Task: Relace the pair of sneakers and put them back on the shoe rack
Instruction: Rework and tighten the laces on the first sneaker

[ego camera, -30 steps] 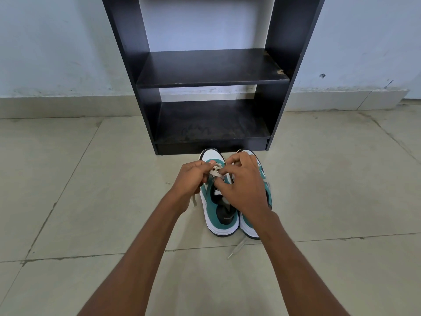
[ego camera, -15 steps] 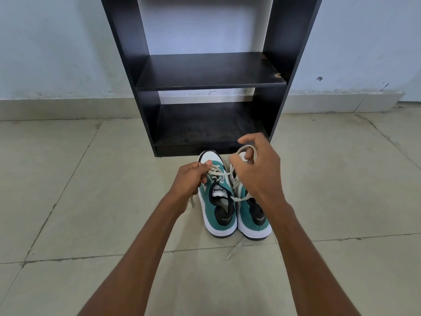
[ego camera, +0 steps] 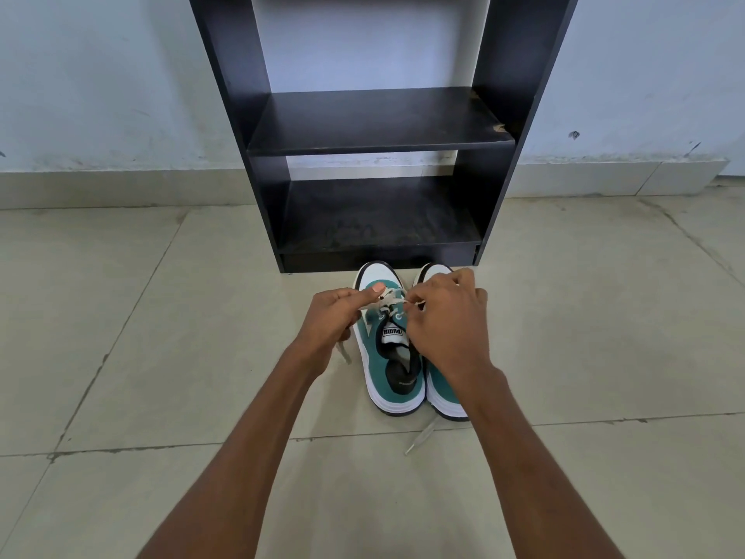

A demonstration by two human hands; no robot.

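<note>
Teal-and-white sneakers point(ego camera: 397, 357), pair, centre frame, on floor before empty black shoe rack point(ego camera: 379, 127). Right hand point(ego camera: 443, 320), raised half a second ago, back down; both it and left hand point(ego camera: 336, 316) pinch lace point(ego camera: 389, 302). Lacing unfinished.

The scene is evenly lit by soft, diffuse daylight; no glare is seen. Only faint shadows are cast on the floor point(ego camera: 161, 357) beneath the forearms. The wall point(ego camera: 100, 94) carries a cool bluish cast. Focus is sharp throughout. Straight lines are bowed outward toward the frame edges by wide-angle distortion.
</note>
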